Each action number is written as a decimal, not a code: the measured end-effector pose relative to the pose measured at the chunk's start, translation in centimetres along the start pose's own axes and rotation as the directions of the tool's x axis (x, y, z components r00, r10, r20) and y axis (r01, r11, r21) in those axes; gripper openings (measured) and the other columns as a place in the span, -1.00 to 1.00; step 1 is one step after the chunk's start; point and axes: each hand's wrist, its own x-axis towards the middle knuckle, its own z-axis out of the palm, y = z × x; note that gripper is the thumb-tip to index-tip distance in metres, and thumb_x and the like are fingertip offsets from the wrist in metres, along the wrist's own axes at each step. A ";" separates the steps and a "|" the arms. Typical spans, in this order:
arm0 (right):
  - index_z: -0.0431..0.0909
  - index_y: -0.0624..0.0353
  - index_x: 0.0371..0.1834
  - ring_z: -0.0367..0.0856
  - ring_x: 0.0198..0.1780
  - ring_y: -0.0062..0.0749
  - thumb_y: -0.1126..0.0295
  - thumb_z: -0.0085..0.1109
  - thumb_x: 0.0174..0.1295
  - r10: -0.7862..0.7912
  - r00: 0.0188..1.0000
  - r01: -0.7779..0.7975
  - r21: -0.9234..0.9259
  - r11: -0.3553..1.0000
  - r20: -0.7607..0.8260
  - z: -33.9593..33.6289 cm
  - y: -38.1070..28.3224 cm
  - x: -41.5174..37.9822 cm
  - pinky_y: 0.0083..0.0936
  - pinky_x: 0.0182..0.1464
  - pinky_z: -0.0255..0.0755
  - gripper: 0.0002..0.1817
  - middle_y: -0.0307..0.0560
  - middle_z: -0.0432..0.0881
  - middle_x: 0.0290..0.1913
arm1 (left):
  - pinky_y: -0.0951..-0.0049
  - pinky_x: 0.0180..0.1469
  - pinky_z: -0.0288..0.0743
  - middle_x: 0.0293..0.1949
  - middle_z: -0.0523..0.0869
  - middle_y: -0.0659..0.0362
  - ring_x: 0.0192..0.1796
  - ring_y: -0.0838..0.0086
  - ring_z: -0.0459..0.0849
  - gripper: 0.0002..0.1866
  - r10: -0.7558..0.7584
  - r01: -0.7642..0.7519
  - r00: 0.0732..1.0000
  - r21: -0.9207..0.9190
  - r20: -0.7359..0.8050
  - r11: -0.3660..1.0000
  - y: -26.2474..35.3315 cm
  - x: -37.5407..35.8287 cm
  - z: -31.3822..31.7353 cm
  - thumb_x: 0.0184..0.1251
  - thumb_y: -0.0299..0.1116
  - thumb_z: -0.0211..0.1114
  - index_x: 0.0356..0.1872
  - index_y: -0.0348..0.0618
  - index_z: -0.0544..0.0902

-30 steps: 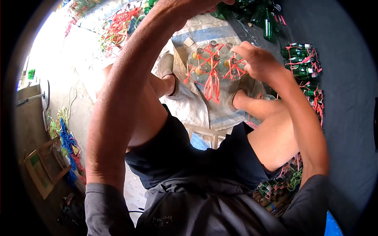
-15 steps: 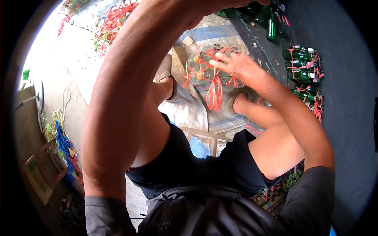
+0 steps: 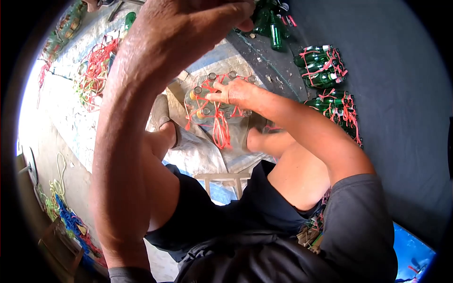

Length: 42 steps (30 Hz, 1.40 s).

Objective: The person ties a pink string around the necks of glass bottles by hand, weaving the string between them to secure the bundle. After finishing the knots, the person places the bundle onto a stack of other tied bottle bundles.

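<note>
A bundle of clear glass bottles (image 3: 192,104), bound with red plastic string (image 3: 220,129), stands upright on the floor between my feet. Looped string ends hang over its near side. My right hand (image 3: 236,92) rests on top of the bundle near the bottle mouths, its fingers stretched out and apart against the string. High up at the top edge, my left hand (image 3: 203,21) is raised close to the camera, thumb and fingers curled together. The frame edge cuts off part of it, and whatever it holds, if anything, is hidden.
Tied bundles of green bottles (image 3: 323,66) lie at the right, with loose green bottles (image 3: 275,35) beyond them. Heaps of red string (image 3: 99,63) and blue string (image 3: 71,217) lie on the left. A woven sheet (image 3: 198,153) covers the floor under my feet.
The view has shifted, so the bundle and surroundings appear farther left and lower. More of my raised left hand shows now. My right hand stays on the bundle.
</note>
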 end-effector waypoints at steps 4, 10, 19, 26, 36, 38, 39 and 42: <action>0.36 -0.34 0.55 0.81 -0.18 0.06 0.63 0.39 0.02 -0.020 0.997 0.024 0.050 0.998 -0.073 0.7 0.7 0.3 -0.12 -0.14 0.76 -0.05 0.08 0.49 0.22 | 0.46 -0.05 0.69 -0.27 0.86 0.07 -0.19 0.50 0.81 -0.84 0.105 -0.101 0.994 -0.082 0.038 0.991 -0.9 -0.2 0.0 0.49 -0.47 0.39 -0.12 -0.40 0.79; 0.40 -0.32 0.52 0.78 -0.12 0.12 0.70 0.38 0.00 -0.006 0.998 0.019 0.227 0.974 -0.059 0.1 1.0 -0.2 -0.05 -0.09 0.71 -0.05 0.04 0.47 0.17 | 0.47 -0.07 0.68 -0.27 0.86 0.08 -0.19 0.52 0.80 -0.84 0.051 -0.046 0.998 -0.095 0.046 0.994 -1.0 0.7 0.6 0.49 -0.45 0.40 -0.13 -0.39 0.80; 0.46 -0.23 0.36 0.74 -0.08 0.17 0.76 0.37 -0.09 -0.001 0.990 0.043 0.299 0.953 -0.139 -1.4 0.8 -0.7 0.01 -0.09 0.68 -0.12 0.04 0.46 0.12 | 0.49 -0.10 0.65 -0.27 0.87 0.06 -0.21 0.54 0.79 -0.81 -0.039 0.040 0.999 -0.052 0.031 0.998 -1.2 1.4 2.1 0.50 -0.42 0.42 -0.09 -0.39 0.81; 0.46 -0.23 0.36 0.72 -0.03 0.18 0.76 0.39 -0.10 0.006 0.984 0.049 0.305 0.951 -0.177 -1.3 1.0 -0.6 0.01 -0.05 0.67 -0.12 0.04 0.47 0.13 | 0.48 -0.07 0.64 -0.23 0.89 0.09 -0.18 0.52 0.80 -0.73 -0.029 0.027 0.999 0.093 0.014 0.995 -1.5 2.0 2.8 0.51 -0.28 0.42 0.00 -0.29 0.82; 0.46 -0.23 0.35 0.70 0.03 0.19 0.75 0.40 -0.11 0.052 0.977 0.014 0.305 0.952 -0.206 -1.5 1.9 -1.8 0.01 0.00 0.65 -0.12 0.04 0.48 0.14 | 0.52 -0.16 0.49 -0.18 0.91 0.22 -0.19 0.67 0.73 -0.65 -0.046 0.033 0.998 0.343 0.030 0.939 -2.0 3.0 3.5 0.53 -0.08 0.39 0.08 -0.09 0.83; 0.46 -0.23 0.35 0.70 0.04 0.19 0.75 0.40 -0.11 0.070 0.976 -0.003 0.308 0.951 -0.207 -1.5 2.4 -2.1 0.01 0.01 0.65 -0.12 0.04 0.49 0.15 | 0.52 -0.14 0.49 -0.18 0.91 0.22 -0.17 0.66 0.75 -0.66 -0.071 0.064 0.997 0.320 0.010 0.945 -2.0 3.3 3.7 0.53 -0.09 0.39 0.09 -0.10 0.83; 0.46 -0.23 0.34 0.69 0.05 0.19 0.75 0.40 -0.11 0.080 0.975 -0.012 0.309 0.951 -0.208 -1.5 2.7 -2.3 0.01 0.01 0.65 -0.12 0.04 0.49 0.15 | 0.52 -0.14 0.49 -0.18 0.91 0.22 -0.16 0.65 0.75 -0.67 -0.060 0.052 0.998 0.307 0.018 0.950 -2.1 3.4 3.8 0.53 -0.10 0.39 0.09 -0.10 0.83; 0.46 -0.23 0.34 0.69 0.07 0.20 0.75 0.41 -0.11 0.112 0.971 -0.043 0.308 0.950 -0.209 -1.3 3.6 -3.0 0.01 0.03 0.64 -0.12 0.04 0.49 0.15 | 0.51 -0.14 0.48 -0.17 0.91 0.23 -0.15 0.65 0.76 -0.68 -0.048 0.036 0.998 0.296 0.031 0.954 -2.2 3.6 4.1 0.53 -0.13 0.40 0.09 -0.09 0.83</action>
